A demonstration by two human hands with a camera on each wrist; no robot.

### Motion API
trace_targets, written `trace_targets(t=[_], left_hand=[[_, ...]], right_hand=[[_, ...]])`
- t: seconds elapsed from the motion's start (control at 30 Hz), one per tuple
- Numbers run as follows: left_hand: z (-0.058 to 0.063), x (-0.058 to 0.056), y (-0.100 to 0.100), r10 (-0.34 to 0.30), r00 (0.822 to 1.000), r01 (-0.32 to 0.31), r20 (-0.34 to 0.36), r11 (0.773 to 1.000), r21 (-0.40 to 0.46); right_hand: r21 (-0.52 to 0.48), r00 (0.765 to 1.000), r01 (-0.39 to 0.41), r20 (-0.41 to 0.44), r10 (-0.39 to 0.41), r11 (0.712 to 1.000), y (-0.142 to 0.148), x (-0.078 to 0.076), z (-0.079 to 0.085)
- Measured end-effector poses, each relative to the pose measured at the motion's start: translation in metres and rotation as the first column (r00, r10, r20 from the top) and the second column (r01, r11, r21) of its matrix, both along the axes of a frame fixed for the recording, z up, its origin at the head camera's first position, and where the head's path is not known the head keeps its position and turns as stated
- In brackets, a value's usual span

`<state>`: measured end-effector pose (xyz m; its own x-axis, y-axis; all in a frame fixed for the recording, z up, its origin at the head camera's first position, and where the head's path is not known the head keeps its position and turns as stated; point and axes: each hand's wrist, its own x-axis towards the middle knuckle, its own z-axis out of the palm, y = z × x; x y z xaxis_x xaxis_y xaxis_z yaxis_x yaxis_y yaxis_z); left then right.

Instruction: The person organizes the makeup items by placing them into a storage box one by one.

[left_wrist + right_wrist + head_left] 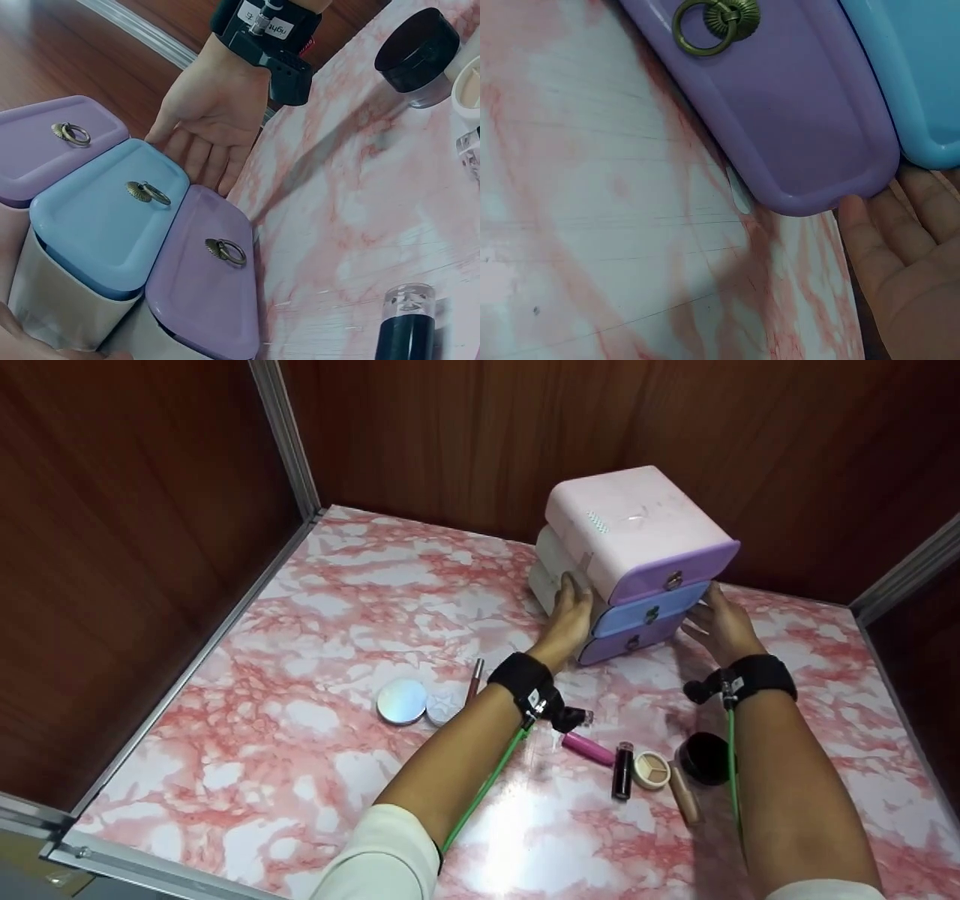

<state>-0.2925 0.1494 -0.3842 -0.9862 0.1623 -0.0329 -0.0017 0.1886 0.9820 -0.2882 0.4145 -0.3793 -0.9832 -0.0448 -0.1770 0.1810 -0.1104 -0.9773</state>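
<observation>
A small drawer box (637,517) with a pale pink top stands toward the back right, its front turned to me. Its three drawers have ring pulls: a purple top drawer (675,577), a blue middle drawer (649,611) and a purple bottom drawer (634,641). My left hand (568,622) presses its fingers along the box's left side. On the opposite side, my right hand (726,626) touches the lower drawers' edge with extended fingers. In the right wrist view, the right fingertips (853,214) meet the purple drawer's rounded corner. Both hands flank the box.
Makeup lies in front of the box: a shiny round compact (401,701), a lip gloss tube (476,675), a pink tube (589,748), a black lipstick (622,771), a three-shade palette (651,771), a beige tube (685,795) and a black jar (705,757). Wooden panels (465,442) wall the table.
</observation>
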Motion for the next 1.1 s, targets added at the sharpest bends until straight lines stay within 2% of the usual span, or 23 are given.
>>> trace_targets(t=[0.17, 0.33, 0.5, 0.77, 0.83, 0.93, 1.1], left_hand=[[-0.001, 0.001, 0.000, 0.019, 1.000, -0.019, -0.002, 1.000, -0.014], [-0.002, 0.003, -0.003, 0.021, 1.000, -0.021, -0.013, 0.999, 0.027], [-0.006, 0.005, -0.011, 0.016, 0.999, -0.015, -0.030, 0.998, 0.055], [-0.010, 0.002, -0.024, 0.003, 0.998, -0.004, -0.057, 1.000, -0.014], [-0.010, 0.001, -0.028, -0.009, 0.999, 0.008, -0.053, 1.000, -0.007], [-0.010, -0.001, -0.033, -0.018, 0.999, 0.018, -0.047, 1.000, -0.009], [-0.012, -0.005, -0.043, -0.021, 0.994, 0.014, -0.103, 0.997, -0.071]], right_hand=[[0.024, 1.000, 0.014, -0.008, -0.014, 1.000, -0.001, 0.006, 0.002], [0.031, 0.999, 0.032, 0.007, -0.032, 0.999, -0.004, 0.010, 0.003], [0.039, 0.999, 0.037, -0.001, -0.037, 0.999, -0.006, 0.014, -0.003], [0.003, 0.999, 0.015, -0.049, -0.015, 1.000, 0.000, 0.019, -0.022], [-0.029, 0.998, 0.014, -0.066, -0.016, 0.999, -0.002, 0.021, -0.022], [-0.017, 0.996, 0.028, -0.088, -0.029, 0.999, -0.007, 0.026, -0.021], [0.027, 0.996, 0.033, -0.089, -0.030, 0.999, -0.017, 0.036, -0.017]])
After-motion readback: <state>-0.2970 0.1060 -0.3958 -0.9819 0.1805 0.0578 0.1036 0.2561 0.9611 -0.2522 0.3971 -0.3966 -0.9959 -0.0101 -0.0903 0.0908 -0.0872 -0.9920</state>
